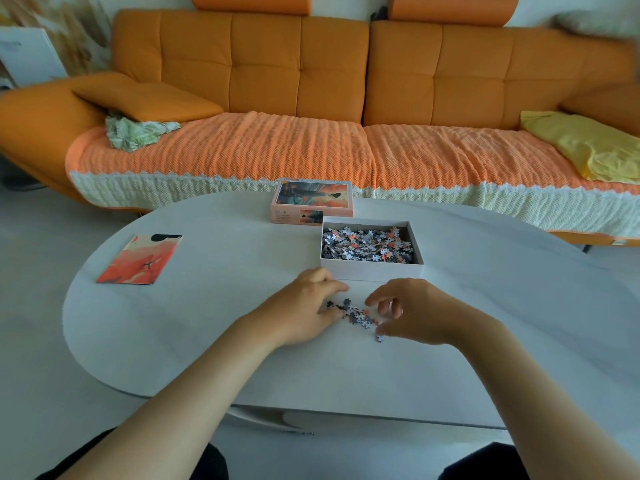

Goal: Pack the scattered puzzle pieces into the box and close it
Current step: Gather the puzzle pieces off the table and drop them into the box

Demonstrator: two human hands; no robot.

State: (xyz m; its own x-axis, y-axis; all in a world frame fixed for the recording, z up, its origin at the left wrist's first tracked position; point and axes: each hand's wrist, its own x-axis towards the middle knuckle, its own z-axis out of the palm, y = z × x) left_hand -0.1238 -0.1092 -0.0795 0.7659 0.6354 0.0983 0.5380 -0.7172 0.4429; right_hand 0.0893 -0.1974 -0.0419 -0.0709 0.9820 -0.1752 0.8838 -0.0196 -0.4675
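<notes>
A small heap of loose puzzle pieces (pixel 356 314) lies on the white table (pixel 207 323) just in front of the open white box (pixel 370 270), which holds many pieces. My left hand (pixel 304 306) rests on the table at the heap's left edge, fingers loosely curved against the pieces. My right hand (pixel 412 311) hovers cupped at the heap's right side, fingertips bent toward it. One stray piece (pixel 380 338) sits below my right thumb. The box lid (pixel 311 201), printed with an orange picture, stands behind the box.
A red-orange picture card (pixel 140 259) lies on the table's left part. An orange sofa (pixel 311 98) runs behind the table, with a yellow cloth (pixel 585 147) at its right and a green patterned cloth (pixel 135 129) at its left.
</notes>
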